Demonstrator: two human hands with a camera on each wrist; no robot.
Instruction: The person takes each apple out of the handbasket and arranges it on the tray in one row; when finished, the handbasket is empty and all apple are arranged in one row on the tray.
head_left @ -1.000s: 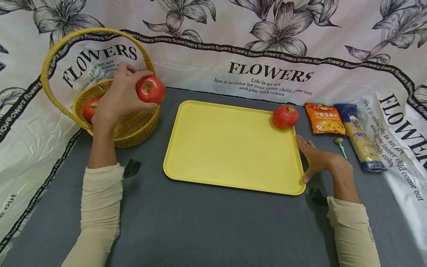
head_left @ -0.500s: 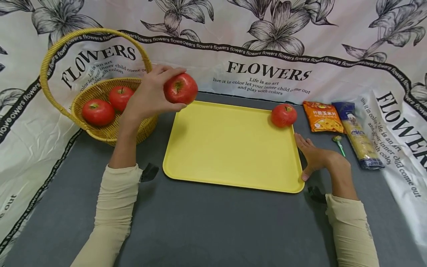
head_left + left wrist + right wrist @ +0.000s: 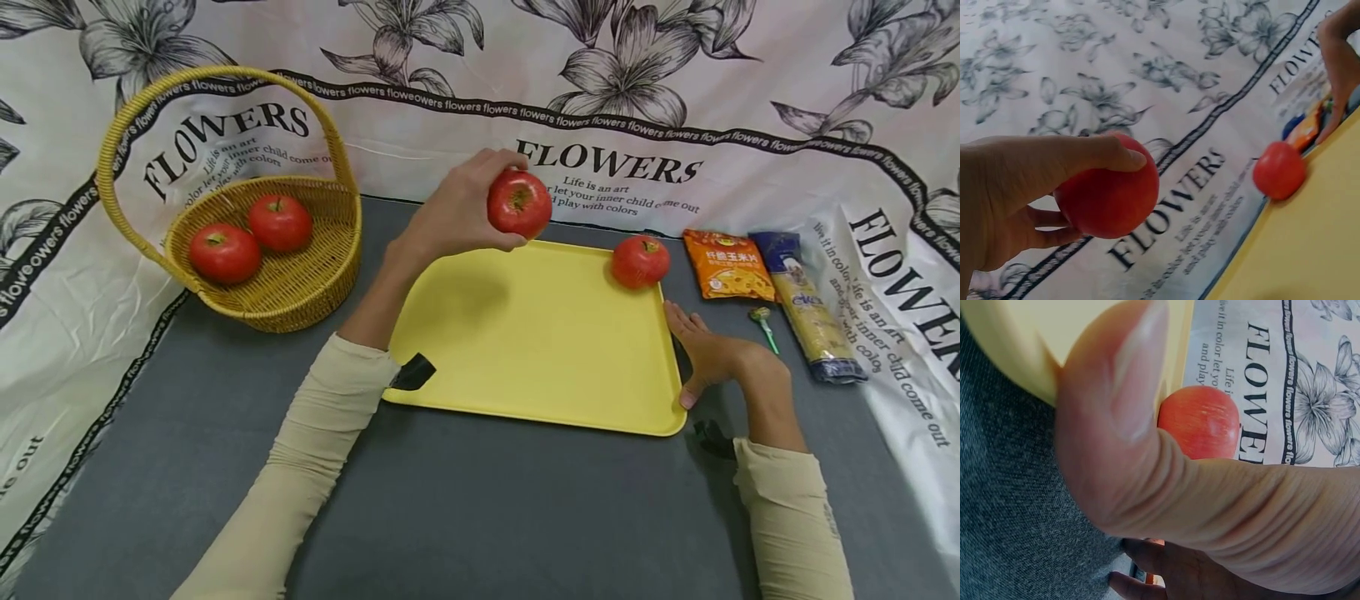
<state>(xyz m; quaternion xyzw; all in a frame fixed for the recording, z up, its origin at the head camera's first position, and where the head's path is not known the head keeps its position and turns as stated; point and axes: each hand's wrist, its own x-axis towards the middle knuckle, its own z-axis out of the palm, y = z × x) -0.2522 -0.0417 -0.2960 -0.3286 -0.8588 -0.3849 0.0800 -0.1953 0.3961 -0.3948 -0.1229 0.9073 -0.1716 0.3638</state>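
Observation:
My left hand (image 3: 463, 208) grips a red apple (image 3: 519, 204) above the back of the yellow tray (image 3: 540, 342). In the left wrist view, thumb and fingers curl round that apple (image 3: 1110, 190). A second apple (image 3: 640, 262) sits at the tray's back right corner. My right hand (image 3: 712, 358) rests against the tray's right edge, its fingers extended and its thumb at the rim. The right wrist view shows the thumb (image 3: 1116, 425) close up at the rim. Two more apples, one at the left (image 3: 225, 253) and one behind it (image 3: 280, 222), lie inside the yellow woven basket (image 3: 315, 308).
The basket stands left of the tray with its tall handle (image 3: 112, 150) upright. To the right lie an orange snack bag (image 3: 729, 265), a blue and yellow packet (image 3: 810, 312) and a small green-stemmed lollipop-like item (image 3: 765, 327). A flower-printed sheet (image 3: 450, 158) hangs behind the grey table (image 3: 480, 508).
My left hand has carried the apple rightward, away from the basket and over the tray. The two apples in the basket are now fully uncovered. My right hand has stayed at the tray's edge.

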